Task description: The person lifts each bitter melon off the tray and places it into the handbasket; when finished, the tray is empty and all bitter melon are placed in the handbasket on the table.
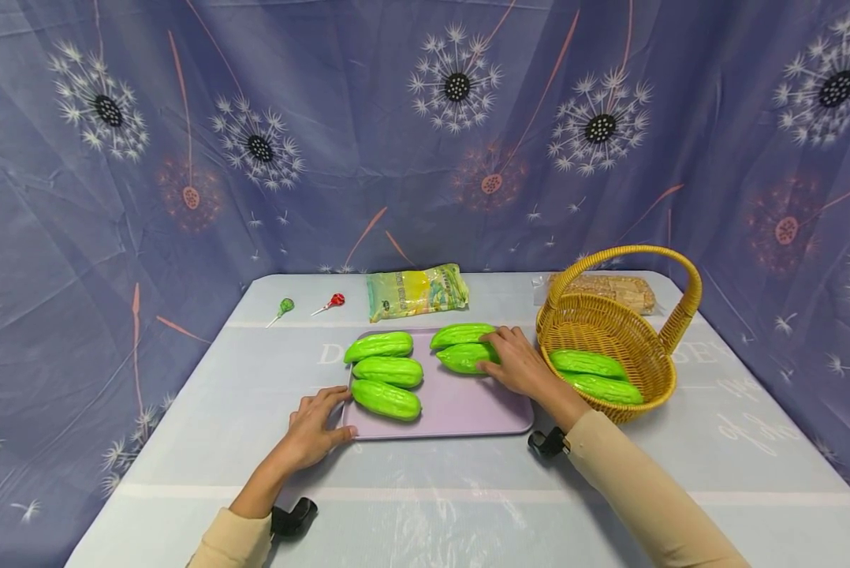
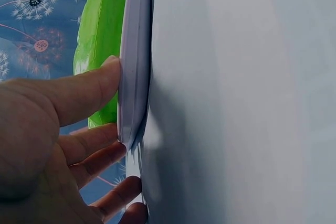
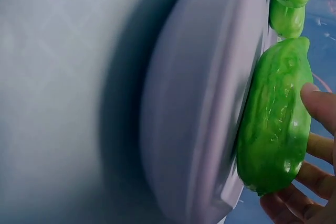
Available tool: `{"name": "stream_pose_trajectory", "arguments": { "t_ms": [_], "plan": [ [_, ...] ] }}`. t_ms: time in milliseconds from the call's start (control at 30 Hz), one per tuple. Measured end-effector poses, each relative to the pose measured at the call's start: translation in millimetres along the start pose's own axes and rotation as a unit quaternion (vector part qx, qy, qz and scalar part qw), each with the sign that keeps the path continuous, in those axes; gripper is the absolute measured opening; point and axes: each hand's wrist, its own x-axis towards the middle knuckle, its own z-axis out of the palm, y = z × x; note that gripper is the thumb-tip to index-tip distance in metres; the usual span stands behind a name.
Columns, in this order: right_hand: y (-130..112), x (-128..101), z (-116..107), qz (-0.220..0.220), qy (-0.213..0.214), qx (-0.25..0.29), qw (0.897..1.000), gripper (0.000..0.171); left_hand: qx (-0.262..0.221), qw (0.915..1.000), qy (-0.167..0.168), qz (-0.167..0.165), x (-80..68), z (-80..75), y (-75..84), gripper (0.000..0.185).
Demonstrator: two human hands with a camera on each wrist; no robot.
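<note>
- Left hand (image 1: 316, 428) at the tray's left side: thumb on the rim, fingers spread around the near corner, not curled.
- Right hand (image 1: 516, 363) grips the near-right gourd (image 1: 460, 358) by its right end, thumb on one side, fingers bent around the other. Hands well apart.
- Gripped gourd is over the right half of the tray; glossy bright green skin, long bumps and furrows, tapered tip.
- Far-right gourd (image 1: 459, 335) lies just behind it, same finish. Can't tell whether the right fingers touch it.
- Three left gourds (image 1: 387, 371) stacked front to back in a column on the tray's left half, plump, ridged, shiny.
- Tray (image 1: 460, 410): pale lilac, smooth, rectangular, rounded corners, raised rim.
- Basket (image 1: 602, 319) right of the tray: yellow-brown weave, round bowl, tall arched handle. Two basket gourds (image 1: 602, 388) inside, side by side.
- Behind the tray: crinkled glossy green-yellow packet (image 1: 419, 293). Behind the basket: clear bag (image 1: 616, 285) with brown, rough-textured contents.
- Back left: green lollipop (image 1: 286, 304) and red lollipop (image 1: 337, 300), round heads, thin pale sticks.
- Table (image 1: 439, 505) has a whitish printed cover; backdrop (image 1: 368, 142) is creased purple-blue cloth with dandelions.
</note>
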Motion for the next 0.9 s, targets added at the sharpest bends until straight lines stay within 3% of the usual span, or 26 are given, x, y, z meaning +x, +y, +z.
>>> {"name": "stream_pose_trajectory", "arguments": {
  "t_ms": [267,733,900],
  "plan": [
    [2.3,1.7,2.7,0.005,0.002,0.002,1.0,0.048,0.003,1.0,0.004,-0.001,1.1,1.8,-0.1,0.056],
    [1.4,-3.0,5.3,0.025,-0.055,0.014,0.998,0.064,0.004,1.0,0.001,-0.002,1.6,0.5,0.4,0.057],
    [1.1,-6.1,4.7,0.014,-0.05,0.036,0.998,0.06,0.005,1.0,0.0,-0.002,1.6,0.4,-1.0,0.057]
  ]
}}
